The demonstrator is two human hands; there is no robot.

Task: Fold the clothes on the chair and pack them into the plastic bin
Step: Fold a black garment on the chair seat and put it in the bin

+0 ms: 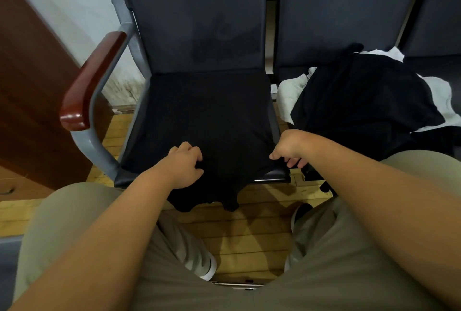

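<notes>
A black garment (212,121) lies spread flat over the seat of the left chair (199,23), and its near end hangs over the front edge. My left hand (184,163) grips the cloth near the front edge, left of centre, fingers curled into the fabric. At the seat's front right corner my right hand (287,151) pinches the garment's edge. On the neighbouring seat to the right lies a heap of black clothes (369,96) and white clothes (439,96). No plastic bin is in view.
A red-brown wooden armrest (92,81) on a grey metal frame borders the left chair. A brown wooden panel (32,91) stands at far left against a pale wall. My knees in khaki shorts fill the bottom of the view, above a wooden floor (244,236).
</notes>
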